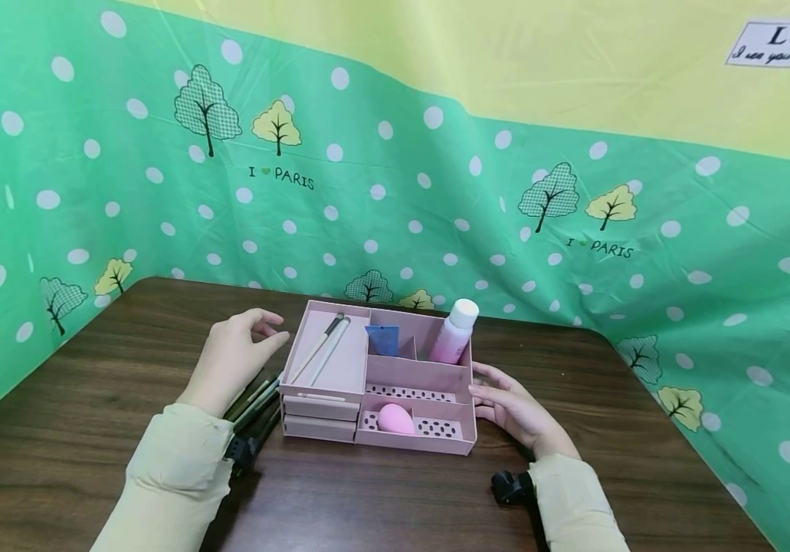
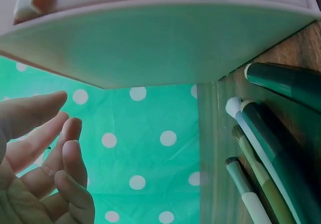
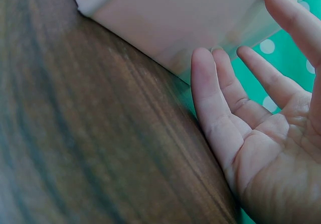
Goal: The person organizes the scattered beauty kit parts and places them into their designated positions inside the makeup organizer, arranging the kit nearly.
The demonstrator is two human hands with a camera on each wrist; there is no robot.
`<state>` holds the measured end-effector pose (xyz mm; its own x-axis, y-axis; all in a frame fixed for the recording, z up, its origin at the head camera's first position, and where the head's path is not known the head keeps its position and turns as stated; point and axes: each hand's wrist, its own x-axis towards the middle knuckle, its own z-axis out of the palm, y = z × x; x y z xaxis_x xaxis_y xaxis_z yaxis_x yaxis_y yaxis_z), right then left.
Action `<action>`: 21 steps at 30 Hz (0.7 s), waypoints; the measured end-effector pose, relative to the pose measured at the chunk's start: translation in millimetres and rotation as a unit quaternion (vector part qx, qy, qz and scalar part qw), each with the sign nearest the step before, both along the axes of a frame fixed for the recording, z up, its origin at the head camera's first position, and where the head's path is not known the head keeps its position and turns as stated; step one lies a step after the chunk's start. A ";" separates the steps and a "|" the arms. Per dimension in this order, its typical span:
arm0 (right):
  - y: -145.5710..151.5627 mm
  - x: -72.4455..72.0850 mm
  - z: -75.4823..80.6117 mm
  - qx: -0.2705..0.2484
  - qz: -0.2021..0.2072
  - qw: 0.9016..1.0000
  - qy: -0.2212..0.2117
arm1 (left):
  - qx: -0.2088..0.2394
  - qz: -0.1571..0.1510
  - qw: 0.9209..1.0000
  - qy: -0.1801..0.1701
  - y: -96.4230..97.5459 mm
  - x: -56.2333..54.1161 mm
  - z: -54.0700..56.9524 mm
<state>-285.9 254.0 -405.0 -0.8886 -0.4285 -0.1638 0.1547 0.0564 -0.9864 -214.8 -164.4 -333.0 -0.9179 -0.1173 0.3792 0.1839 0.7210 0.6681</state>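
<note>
The pink organizer (image 1: 349, 369) sits on the bench (image 1: 381, 498) between my hands. My left hand (image 1: 232, 359), fingers loosely bent, grips nothing near the organizer's left side and loose brushes (image 1: 257, 405). My right hand (image 1: 519, 408), fingers extended, touches its right wall.
</note>
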 end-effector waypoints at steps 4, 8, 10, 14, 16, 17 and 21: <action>0.0 -0.1 0.2 0.001 0.001 1.000 0.000 | -0.007 0.003 1.000 -0.013 -2.4 -1.1 -1.8; 0.1 -0.4 0.3 -0.002 0.004 1.000 0.001 | -0.014 0.000 1.000 -0.026 -4.0 -1.7 -3.3; 0.3 -0.5 0.3 -0.003 0.004 1.000 0.002 | -0.016 -0.004 0.999 -0.032 -4.1 -2.1 -4.1; 0.7 -0.5 0.0 -0.005 0.003 1.000 0.005 | -0.024 -0.012 0.998 -0.048 -1.4 -3.4 -7.4; 0.9 -0.5 -0.3 -0.005 0.003 1.000 0.005 | -0.033 -0.015 0.998 -0.058 1.6 -4.9 -10.3; 1.0 -0.4 -0.4 -0.005 0.003 1.000 0.005 | -0.040 -0.017 0.997 -0.066 3.4 -5.3 -11.6; 1.0 -0.6 -0.2 -0.003 0.004 1.000 0.004 | -0.064 -0.020 0.992 -0.104 10.5 -5.9 -15.7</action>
<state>-286.5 255.0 -405.2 -0.8862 -0.4369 -0.1540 0.1465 0.0510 -0.9879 -220.8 -153.9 -348.7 -0.9807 -0.0420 0.1908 0.0822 0.7971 0.5982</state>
